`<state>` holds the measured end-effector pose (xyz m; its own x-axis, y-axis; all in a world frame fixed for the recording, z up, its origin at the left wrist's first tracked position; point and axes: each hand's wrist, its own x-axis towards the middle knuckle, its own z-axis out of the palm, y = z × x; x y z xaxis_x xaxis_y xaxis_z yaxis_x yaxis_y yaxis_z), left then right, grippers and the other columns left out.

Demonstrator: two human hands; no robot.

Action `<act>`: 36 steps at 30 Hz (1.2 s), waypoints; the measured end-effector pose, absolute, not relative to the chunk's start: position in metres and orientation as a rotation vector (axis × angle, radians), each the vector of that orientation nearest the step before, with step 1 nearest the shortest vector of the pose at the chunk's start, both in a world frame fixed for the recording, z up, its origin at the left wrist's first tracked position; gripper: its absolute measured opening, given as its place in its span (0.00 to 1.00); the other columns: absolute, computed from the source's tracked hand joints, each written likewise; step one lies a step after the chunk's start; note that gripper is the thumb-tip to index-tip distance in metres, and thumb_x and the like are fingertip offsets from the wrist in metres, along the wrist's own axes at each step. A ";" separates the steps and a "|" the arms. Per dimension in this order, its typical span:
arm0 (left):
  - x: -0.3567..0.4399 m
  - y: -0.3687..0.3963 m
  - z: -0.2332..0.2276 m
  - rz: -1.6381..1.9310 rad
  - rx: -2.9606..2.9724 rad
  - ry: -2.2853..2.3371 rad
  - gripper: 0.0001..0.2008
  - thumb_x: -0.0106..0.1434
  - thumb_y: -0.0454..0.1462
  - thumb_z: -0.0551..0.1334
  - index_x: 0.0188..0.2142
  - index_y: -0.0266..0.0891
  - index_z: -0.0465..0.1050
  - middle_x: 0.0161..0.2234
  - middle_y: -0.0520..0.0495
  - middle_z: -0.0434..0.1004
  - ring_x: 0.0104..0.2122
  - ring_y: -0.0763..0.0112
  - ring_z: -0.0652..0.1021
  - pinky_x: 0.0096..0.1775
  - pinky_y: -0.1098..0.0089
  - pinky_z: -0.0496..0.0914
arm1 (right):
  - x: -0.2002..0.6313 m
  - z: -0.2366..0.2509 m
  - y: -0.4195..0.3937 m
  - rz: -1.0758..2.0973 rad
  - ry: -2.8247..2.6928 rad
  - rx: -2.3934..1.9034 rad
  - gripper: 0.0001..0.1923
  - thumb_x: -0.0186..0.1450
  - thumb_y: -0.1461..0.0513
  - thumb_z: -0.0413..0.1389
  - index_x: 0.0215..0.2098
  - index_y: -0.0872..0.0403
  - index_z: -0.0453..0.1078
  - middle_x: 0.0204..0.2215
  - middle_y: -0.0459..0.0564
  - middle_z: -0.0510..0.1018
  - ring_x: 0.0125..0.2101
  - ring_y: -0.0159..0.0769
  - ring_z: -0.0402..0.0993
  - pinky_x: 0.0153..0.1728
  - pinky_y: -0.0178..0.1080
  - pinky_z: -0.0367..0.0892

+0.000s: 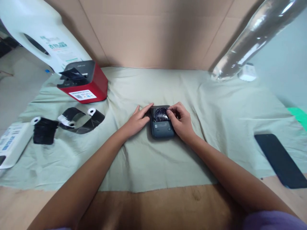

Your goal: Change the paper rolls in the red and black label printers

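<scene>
Where cardboard (148,35) backs wrinkled cloth (163,166), left hand (136,124) spread, right hand (182,124) curled at device (161,132).

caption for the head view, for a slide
Left hand and right hand at a dark device on pale green cloth.

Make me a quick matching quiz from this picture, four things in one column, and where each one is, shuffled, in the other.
Things:
1. black phone
2. left hand
3. red-sided box
4. right hand

Places:
A. in front of the white jug
B. at the left edge of the small dark device, fingers spread
C. lying near the picture's right edge
D. fingers bent, at the shiny black film

Pairs: 1-C, 2-B, 3-A, 4-D
</scene>
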<state>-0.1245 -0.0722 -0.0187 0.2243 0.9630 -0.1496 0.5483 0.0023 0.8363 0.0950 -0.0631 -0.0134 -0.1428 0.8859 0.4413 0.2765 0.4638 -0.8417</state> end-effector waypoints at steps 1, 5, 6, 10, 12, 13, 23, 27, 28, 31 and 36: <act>-0.125 -0.072 -0.018 0.625 1.642 1.433 0.35 0.62 0.40 0.55 0.70 0.52 0.56 0.70 0.58 0.55 0.72 0.47 0.38 0.70 0.44 0.38 | 0.095 -0.014 -0.063 0.713 -1.678 -1.007 0.06 0.69 0.61 0.56 0.34 0.51 0.68 0.30 0.44 0.67 0.28 0.32 0.62 0.33 0.39 0.62; -0.124 -0.069 -0.015 0.652 1.600 1.407 0.34 0.61 0.38 0.56 0.68 0.53 0.60 0.69 0.56 0.58 0.73 0.48 0.41 0.70 0.44 0.38 | 0.095 -0.014 -0.064 0.621 -1.703 -0.939 0.05 0.70 0.62 0.55 0.34 0.51 0.67 0.30 0.45 0.67 0.28 0.32 0.62 0.32 0.39 0.62; -0.124 -0.068 -0.015 0.672 1.601 1.387 0.34 0.61 0.37 0.56 0.68 0.52 0.61 0.68 0.55 0.60 0.72 0.49 0.44 0.70 0.45 0.39 | 0.095 -0.014 -0.064 0.599 -1.711 -0.919 0.05 0.70 0.62 0.55 0.34 0.51 0.67 0.29 0.45 0.67 0.28 0.32 0.62 0.31 0.39 0.62; -0.124 -0.064 -0.013 0.748 1.586 1.295 0.32 0.60 0.35 0.58 0.65 0.46 0.66 0.64 0.49 0.68 0.68 0.53 0.59 0.70 0.50 0.47 | 0.096 -0.015 -0.065 0.521 -1.732 -0.843 0.04 0.71 0.62 0.54 0.36 0.50 0.67 0.28 0.45 0.66 0.27 0.32 0.62 0.29 0.38 0.62; -0.125 -0.063 -0.012 0.758 1.565 1.271 0.31 0.59 0.34 0.58 0.64 0.45 0.67 0.63 0.47 0.69 0.67 0.54 0.62 0.69 0.52 0.52 | 0.097 -0.015 -0.065 0.486 -1.741 -0.806 0.04 0.71 0.62 0.54 0.37 0.49 0.68 0.28 0.44 0.67 0.26 0.32 0.63 0.27 0.38 0.61; -0.125 -0.062 -0.012 0.762 1.557 1.264 0.32 0.59 0.34 0.59 0.64 0.45 0.67 0.62 0.46 0.69 0.66 0.54 0.63 0.68 0.52 0.53 | 0.097 -0.015 -0.066 0.469 -1.748 -0.788 0.04 0.71 0.63 0.54 0.37 0.49 0.68 0.27 0.44 0.67 0.26 0.32 0.63 0.26 0.38 0.60; -0.127 -0.062 -0.010 0.774 1.521 1.223 0.31 0.58 0.32 0.60 0.62 0.44 0.68 0.63 0.46 0.69 0.65 0.55 0.65 0.68 0.53 0.54 | 0.098 -0.016 -0.065 0.445 -1.851 -0.597 0.03 0.68 0.64 0.55 0.38 0.49 0.67 0.24 0.44 0.66 0.25 0.34 0.63 0.25 0.39 0.60; -0.124 -0.060 -0.013 0.812 1.484 1.180 0.31 0.56 0.31 0.60 0.60 0.41 0.70 0.61 0.43 0.71 0.63 0.55 0.68 0.66 0.53 0.57 | 0.099 -0.018 -0.068 0.490 -1.822 -0.648 0.01 0.69 0.62 0.53 0.37 0.49 0.65 0.25 0.44 0.65 0.24 0.34 0.62 0.26 0.39 0.59; -0.123 -0.059 -0.014 0.825 1.473 1.167 0.30 0.56 0.31 0.60 0.60 0.41 0.70 0.61 0.42 0.71 0.62 0.56 0.69 0.66 0.53 0.58 | 0.099 -0.018 -0.069 0.493 -1.812 -0.664 0.01 0.69 0.62 0.53 0.37 0.49 0.65 0.25 0.44 0.65 0.24 0.33 0.61 0.26 0.39 0.59; -0.122 -0.059 -0.015 0.850 1.448 1.159 0.30 0.55 0.31 0.60 0.59 0.39 0.70 0.60 0.41 0.71 0.61 0.57 0.70 0.66 0.54 0.59 | 0.098 -0.017 -0.071 0.497 -1.789 -0.696 0.03 0.70 0.63 0.51 0.37 0.49 0.64 0.26 0.44 0.65 0.25 0.32 0.60 0.26 0.39 0.58; -0.121 -0.060 -0.014 0.852 1.469 1.175 0.29 0.55 0.31 0.60 0.58 0.40 0.71 0.59 0.41 0.73 0.61 0.57 0.71 0.66 0.54 0.59 | 0.096 -0.014 -0.072 0.527 -1.766 -0.746 0.04 0.71 0.62 0.51 0.36 0.49 0.63 0.26 0.44 0.64 0.24 0.32 0.59 0.25 0.39 0.58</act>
<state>-0.1210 -0.0602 -0.0144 0.2719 0.9599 -0.0683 0.2334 0.0031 0.9724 0.0958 -0.0722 -0.0135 -0.2079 0.7106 0.6722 0.2262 0.7035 -0.6737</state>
